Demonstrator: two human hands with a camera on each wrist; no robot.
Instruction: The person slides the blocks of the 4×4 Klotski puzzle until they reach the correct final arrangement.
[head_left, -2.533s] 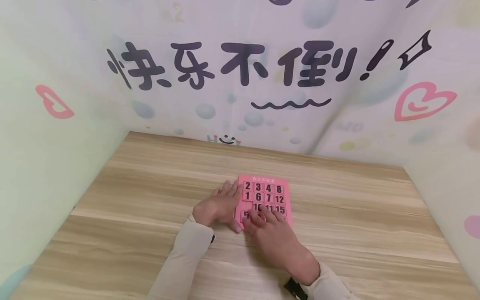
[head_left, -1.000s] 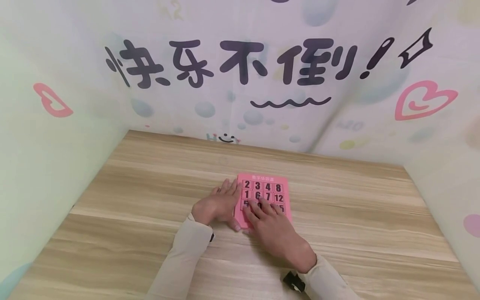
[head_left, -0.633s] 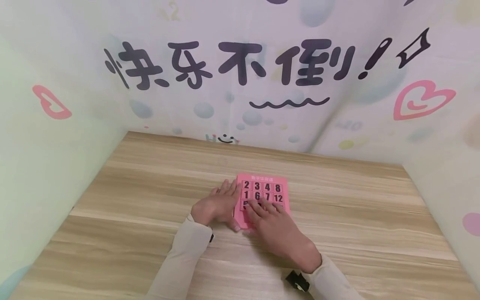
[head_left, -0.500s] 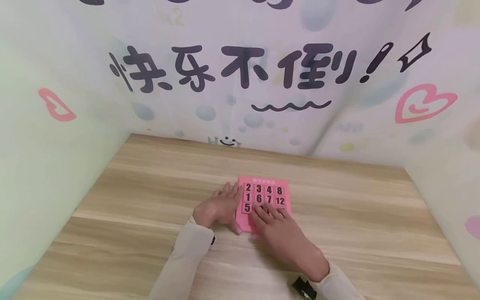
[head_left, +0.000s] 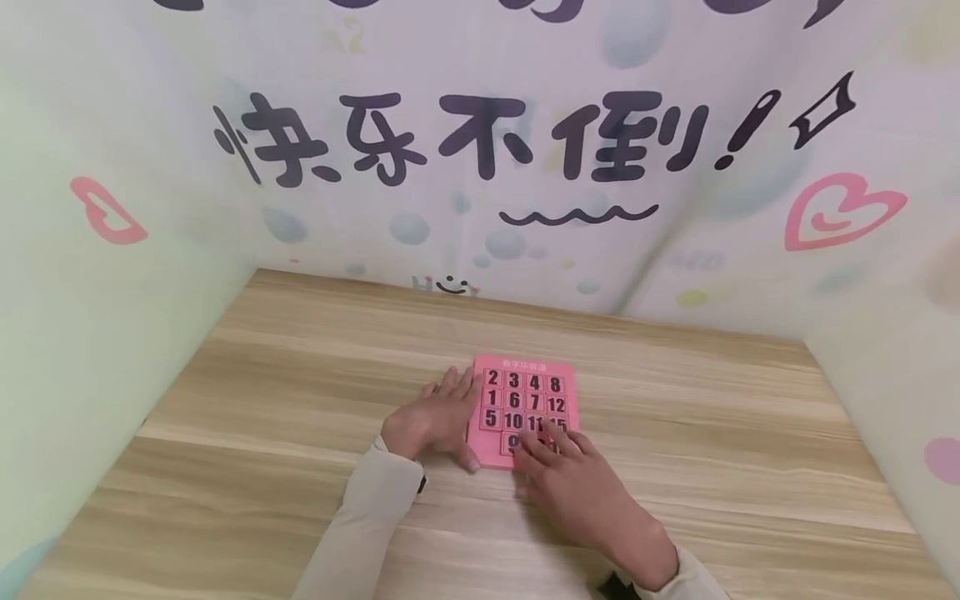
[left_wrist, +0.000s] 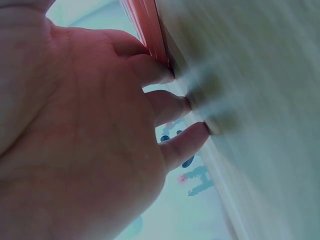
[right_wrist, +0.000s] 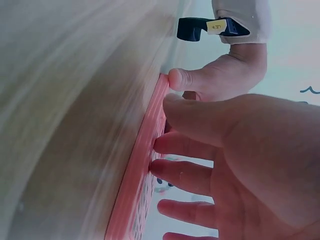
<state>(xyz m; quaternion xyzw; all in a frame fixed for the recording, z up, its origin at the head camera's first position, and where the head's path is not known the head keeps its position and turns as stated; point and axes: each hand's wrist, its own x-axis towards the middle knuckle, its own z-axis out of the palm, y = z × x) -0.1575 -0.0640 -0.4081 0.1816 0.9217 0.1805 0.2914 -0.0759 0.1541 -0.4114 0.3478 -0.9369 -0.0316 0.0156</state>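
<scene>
A pink number slide puzzle lies flat on the table, its rows reading 2-3-4-8, 1-6-7-12 and 5-10-11-15 from the top. In the bottom row the left slot is bare pink, with tile 9 beside it; tiles further right are partly hidden by fingers. My left hand rests along the puzzle's left side, thumb by the near corner, other fingertips down on the wood in the left wrist view. My right hand lies over the lower right, its extended fingertips at the tiles. The right wrist view shows two fingertips at the puzzle's edge.
The wood-grain table stretches out on all sides of the puzzle. Behind it hangs a printed cloth with large dark characters, and pale walls close in both sides. A black strap shows at the right cuff.
Tile 5 has gone up from the bottom row to the third row, leaving the bottom left slot bare. My right hand has shifted right and toward me, uncovering 10 and 9. The left hand stays put.
</scene>
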